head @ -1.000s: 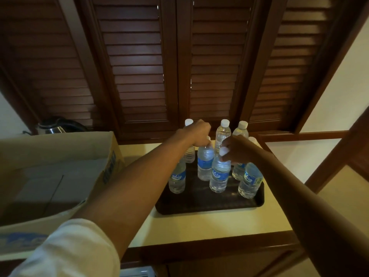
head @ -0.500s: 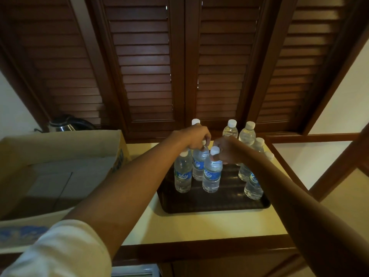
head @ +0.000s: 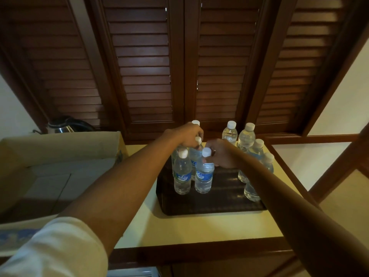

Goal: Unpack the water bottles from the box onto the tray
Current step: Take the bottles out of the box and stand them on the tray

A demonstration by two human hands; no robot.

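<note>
A dark brown tray (head: 211,204) lies on the cream tabletop and carries several clear water bottles with white caps and blue labels. One cluster stands on its left half, with two bottles in front (head: 182,174) (head: 204,175). Another row (head: 246,136) stands along its right edge. My left hand (head: 185,134) is closed over the neck of a rear bottle in the left cluster. My right hand (head: 221,154) grips the shoulder of the front right bottle of that cluster. The open cardboard box (head: 60,148) at the left shows only its bare bottom flaps.
A steel kettle (head: 65,125) stands behind the box against the dark louvred shutters (head: 179,66). The tabletop has a dark wooden front edge (head: 199,250). A strip of bare tray runs between the two bottle groups. To the right of the table the floor drops away.
Both hands have slid the bottles they hold to the left on the tray, packing the left cluster tighter and widening the gap to the right row.
</note>
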